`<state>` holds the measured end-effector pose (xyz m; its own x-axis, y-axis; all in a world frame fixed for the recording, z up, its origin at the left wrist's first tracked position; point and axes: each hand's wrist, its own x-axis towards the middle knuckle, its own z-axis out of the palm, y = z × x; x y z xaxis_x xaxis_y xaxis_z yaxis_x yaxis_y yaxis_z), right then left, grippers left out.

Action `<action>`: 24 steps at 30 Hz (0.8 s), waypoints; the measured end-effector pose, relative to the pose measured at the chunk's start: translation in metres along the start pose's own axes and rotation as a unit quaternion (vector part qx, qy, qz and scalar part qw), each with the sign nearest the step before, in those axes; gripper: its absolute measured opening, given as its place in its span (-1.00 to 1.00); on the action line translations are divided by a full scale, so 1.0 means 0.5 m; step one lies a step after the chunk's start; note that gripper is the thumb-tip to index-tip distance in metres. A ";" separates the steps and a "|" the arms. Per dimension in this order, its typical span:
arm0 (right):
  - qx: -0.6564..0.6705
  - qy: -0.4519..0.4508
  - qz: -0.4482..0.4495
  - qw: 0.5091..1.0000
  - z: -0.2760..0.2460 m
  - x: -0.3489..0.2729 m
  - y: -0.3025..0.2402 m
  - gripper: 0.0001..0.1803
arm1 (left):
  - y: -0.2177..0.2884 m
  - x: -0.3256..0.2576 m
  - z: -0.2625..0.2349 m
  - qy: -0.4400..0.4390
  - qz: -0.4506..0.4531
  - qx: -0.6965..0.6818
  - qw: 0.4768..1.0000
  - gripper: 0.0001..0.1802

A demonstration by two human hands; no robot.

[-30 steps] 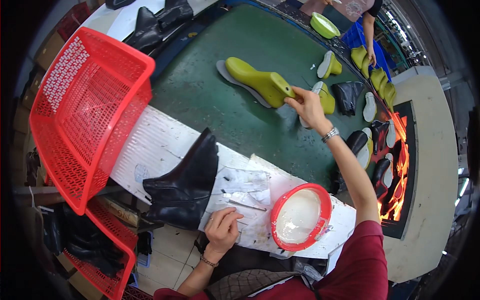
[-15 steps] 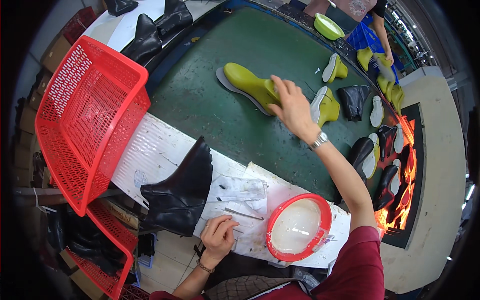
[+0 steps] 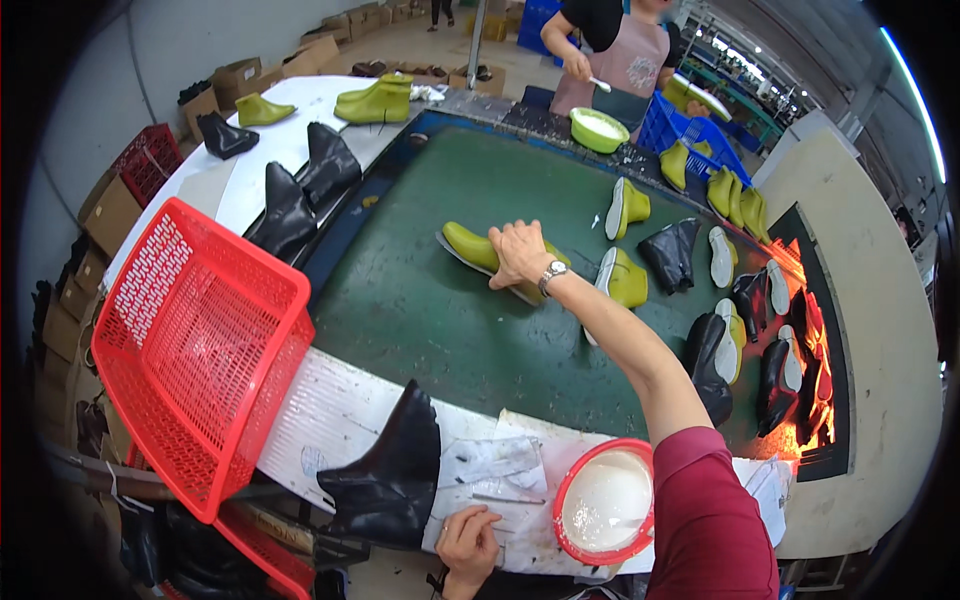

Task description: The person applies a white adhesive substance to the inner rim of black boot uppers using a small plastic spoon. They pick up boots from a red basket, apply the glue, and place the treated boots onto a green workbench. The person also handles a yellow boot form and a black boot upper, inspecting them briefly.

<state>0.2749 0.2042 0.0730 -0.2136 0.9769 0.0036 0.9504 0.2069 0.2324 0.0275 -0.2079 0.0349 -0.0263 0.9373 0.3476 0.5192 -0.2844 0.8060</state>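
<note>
The yellow-green boot [image 3: 478, 252] lies on its side on the green belt [image 3: 420, 300], sole edge turned toward the person, set apart from the other boots so it is easy to reach; the right hand [image 3: 520, 252] rests on top of its ankle end, arm stretched far forward over the belt; its fingers [image 3: 507, 268] curl down over the boot, narrow rather than spread, but whether they truly grip it or only press on it I cannot tell; a wristwatch [image 3: 553, 274] sits on that wrist.

Nearer the body, the left hand [image 3: 468, 540] lies on stained papers [image 3: 490, 478] on the white bench [image 3: 330, 425], fingers loosely bent and holding nothing, seemingly steadying the sheets; a thin brush or stick lies just beyond it.

Just beside that hand stands a black boot [image 3: 390, 482], upright at the bench edge; on the other side sits a red bowl [image 3: 603, 500] of white paste, close by for dipping.

A red basket [image 3: 200, 350] leans tilted at the left; further yellow-green and black boots lie along the belt toward a glowing heater [image 3: 805, 400] at the right; another person [image 3: 620, 50] works at a green bowl [image 3: 598, 128] at the far end.
</note>
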 end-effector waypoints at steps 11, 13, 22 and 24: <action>0.339 0.192 0.236 0.890 0.150 0.160 0.083 -0.39 | 0.019 0.004 -0.013 0.023 0.004 -0.002 1.000 -0.79; 0.313 0.180 0.198 0.911 0.133 0.154 0.061 -0.41 | 0.023 -0.002 -0.013 0.026 0.002 0.001 1.000 -0.78; 0.253 0.195 0.138 0.938 0.061 0.036 0.084 -0.61 | -0.011 -0.028 0.010 0.020 0.014 -0.007 1.000 -0.81; 0.233 0.149 0.117 0.954 -0.026 0.033 0.124 -0.53 | -0.024 -0.024 0.017 0.025 0.031 0.001 0.999 -0.82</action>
<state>0.3275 0.2325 0.1003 0.0273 0.9553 0.2945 0.9625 0.0544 -0.2657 0.0288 -0.2142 0.0172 -0.0360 0.9068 0.4201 0.5220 -0.3414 0.7817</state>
